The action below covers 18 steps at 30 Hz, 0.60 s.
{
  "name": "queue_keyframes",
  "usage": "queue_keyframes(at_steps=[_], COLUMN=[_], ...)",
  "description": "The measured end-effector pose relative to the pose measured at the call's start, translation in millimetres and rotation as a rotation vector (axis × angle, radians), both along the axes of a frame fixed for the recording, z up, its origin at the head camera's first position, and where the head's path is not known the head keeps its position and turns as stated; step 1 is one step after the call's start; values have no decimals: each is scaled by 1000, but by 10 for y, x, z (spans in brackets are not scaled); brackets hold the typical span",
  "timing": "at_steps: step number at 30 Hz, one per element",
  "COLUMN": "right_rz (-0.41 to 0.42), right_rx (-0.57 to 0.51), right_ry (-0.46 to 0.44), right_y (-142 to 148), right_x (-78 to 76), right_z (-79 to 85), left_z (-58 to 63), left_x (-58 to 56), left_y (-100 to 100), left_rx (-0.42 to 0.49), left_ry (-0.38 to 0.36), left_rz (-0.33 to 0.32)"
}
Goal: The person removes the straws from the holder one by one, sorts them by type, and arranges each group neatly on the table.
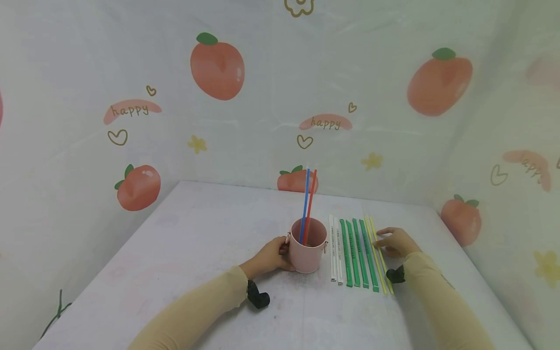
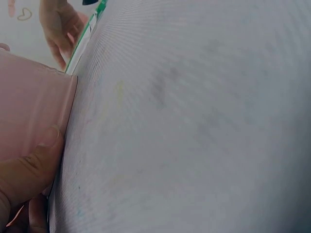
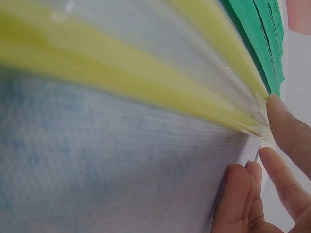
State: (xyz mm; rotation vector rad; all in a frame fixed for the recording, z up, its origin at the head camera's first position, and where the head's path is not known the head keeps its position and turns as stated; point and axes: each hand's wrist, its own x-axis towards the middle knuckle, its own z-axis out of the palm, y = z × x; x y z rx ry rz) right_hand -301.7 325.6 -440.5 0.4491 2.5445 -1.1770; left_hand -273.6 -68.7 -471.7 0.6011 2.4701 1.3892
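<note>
My left hand (image 1: 275, 255) grips the side of a pink bucket (image 1: 306, 257), its thumb (image 2: 46, 141) low on the wall in the left wrist view. A blue straw (image 1: 305, 204) and a red straw (image 1: 311, 197) stand leaning inside the bucket. Over at the right, my right hand (image 1: 397, 242) is at two yellow straws (image 1: 382, 265) in clear wrappers. The right wrist view shows its thumb and forefinger apart, fingertips (image 3: 274, 104) at the straws' far part. Whether they touch the straws I cannot tell.
Several green-wrapped straws (image 1: 356, 253) lie side by side left of the yellow ones. Two white-wrapped straws (image 1: 334, 250) lie between them and the bucket. A white tabletop (image 1: 197, 223) reaches back to a fruit-printed curtain (image 1: 262, 121), which also hangs along both sides.
</note>
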Motion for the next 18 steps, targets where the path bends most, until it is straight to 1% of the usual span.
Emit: queue_keyframes(at_steps=[14,18], right_rz=[-8,-7], right_rx=[13,20], right_ry=[3,1], right_y=[-21,-33], right_x=[-8,10], right_z=[-7,22], left_z=[32,43], left_x=[34,47], left_y=[-1,1], left_rx=[0,-1], left_ry=[-2,-5], left_rz=[9,11])
